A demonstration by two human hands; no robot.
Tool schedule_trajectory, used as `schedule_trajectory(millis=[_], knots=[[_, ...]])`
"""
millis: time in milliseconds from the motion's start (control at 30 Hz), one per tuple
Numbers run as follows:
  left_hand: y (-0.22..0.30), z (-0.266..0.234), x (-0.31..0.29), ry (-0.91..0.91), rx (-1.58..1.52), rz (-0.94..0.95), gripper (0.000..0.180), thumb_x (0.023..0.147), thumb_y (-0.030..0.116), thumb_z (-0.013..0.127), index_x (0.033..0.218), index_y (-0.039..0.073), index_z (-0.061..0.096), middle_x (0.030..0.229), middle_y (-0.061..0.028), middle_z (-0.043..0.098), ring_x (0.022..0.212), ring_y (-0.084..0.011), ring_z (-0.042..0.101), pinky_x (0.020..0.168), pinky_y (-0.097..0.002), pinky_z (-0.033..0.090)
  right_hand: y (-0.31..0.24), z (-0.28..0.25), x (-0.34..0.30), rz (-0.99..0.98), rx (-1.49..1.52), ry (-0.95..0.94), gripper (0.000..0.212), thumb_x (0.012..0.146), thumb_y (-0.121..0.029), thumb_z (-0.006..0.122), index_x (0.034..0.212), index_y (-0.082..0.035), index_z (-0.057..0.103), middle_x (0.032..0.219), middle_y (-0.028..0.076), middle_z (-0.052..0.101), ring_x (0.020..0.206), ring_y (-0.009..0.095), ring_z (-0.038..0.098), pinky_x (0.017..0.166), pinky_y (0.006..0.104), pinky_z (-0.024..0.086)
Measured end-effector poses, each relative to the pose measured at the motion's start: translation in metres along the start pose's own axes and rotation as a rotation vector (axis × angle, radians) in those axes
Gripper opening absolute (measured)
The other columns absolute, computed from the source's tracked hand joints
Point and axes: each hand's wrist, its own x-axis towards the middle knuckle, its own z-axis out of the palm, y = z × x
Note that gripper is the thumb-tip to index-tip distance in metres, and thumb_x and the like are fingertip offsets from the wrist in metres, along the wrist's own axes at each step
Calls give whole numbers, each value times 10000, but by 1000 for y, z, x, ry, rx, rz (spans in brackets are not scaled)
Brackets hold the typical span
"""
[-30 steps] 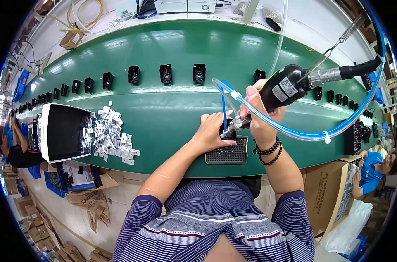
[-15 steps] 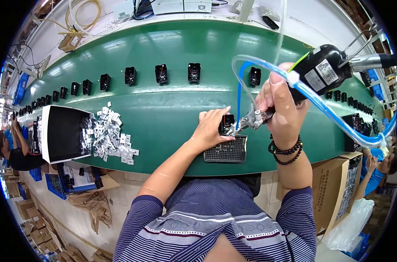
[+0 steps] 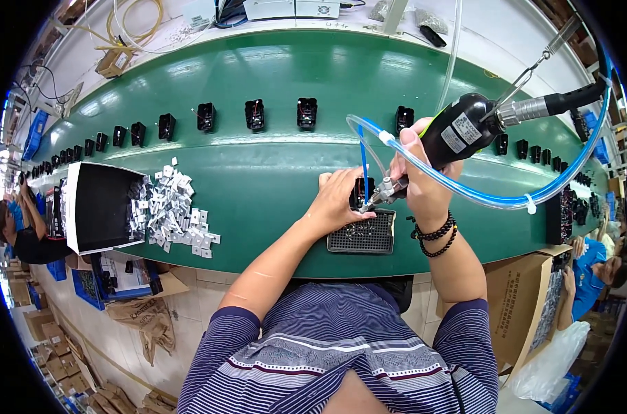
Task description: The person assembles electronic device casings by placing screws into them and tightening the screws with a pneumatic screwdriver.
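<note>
My left hand [image 3: 333, 201] is closed round a small black plastic housing [image 3: 359, 193], steadying it on the green table. Fingers and tool cover much of that housing. In my right hand [image 3: 427, 183] is a black electric screwdriver [image 3: 458, 134], tilted so its metal nose points down and left. The nose meets the near part of the housing beside my left thumb; whether a screw sits there is too small to tell. A blue and a clear air hose run from the tool. Just nearer to me lies a dark grid tray [image 3: 362, 241] with small screws at its far edge.
A line of black housings [image 3: 254, 115] runs along the green table [image 3: 258, 179]. At left a white-edged box [image 3: 106, 207] lies tipped, metal plates [image 3: 175, 207] spilled beside it. A cardboard box [image 3: 520, 303] stands at right. Co-workers sit at both far sides.
The screwdriver and my right hand have moved left, and the tool stands more tilted. The grid tray has shifted slightly right. My left hand stays on the housing.
</note>
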Motion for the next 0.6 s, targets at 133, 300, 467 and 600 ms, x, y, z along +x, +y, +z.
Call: schedule_trajectory(millis=[133, 300, 467, 600], knots=[[-1, 0, 0, 13, 19, 42, 978, 628, 318, 947, 1449, 77, 472, 1268, -103, 622, 1106, -274, 581, 993, -413, 336, 2, 0, -3, 1, 19, 15, 101, 997, -70, 651, 1036, -16, 576, 645, 25, 557, 502, 106, 541, 482, 224, 461], [1, 0, 4, -62, -11, -4, 983, 650, 329, 931, 1478, 88, 459, 1281, -99, 613, 1132, -270, 573, 1007, -415, 333, 6, -7, 2, -5, -12, 12, 116, 985, -70, 663, 1044, -17, 578, 646, 23, 550, 501, 103, 528, 484, 222, 455], [-4, -4, 18, -47, -36, -38, 990, 687, 323, 906, 1523, 100, 425, 1332, -98, 580, 1174, -266, 555, 1031, -428, 327, -63, -15, 31, -84, 165, 98, 111, 946, -88, 719, 948, -8, 643, 713, 35, 626, 494, 98, 538, 466, 220, 443], [-32, -15, 97, -62, 164, -86, 1010, 721, 302, 883, 1567, 107, 367, 1413, -107, 521, 1241, -288, 527, 1060, -457, 319, -65, -42, 17, -71, 114, 101, 115, 934, -90, 727, 944, -12, 643, 689, 27, 611, 481, 97, 523, 451, 221, 435]])
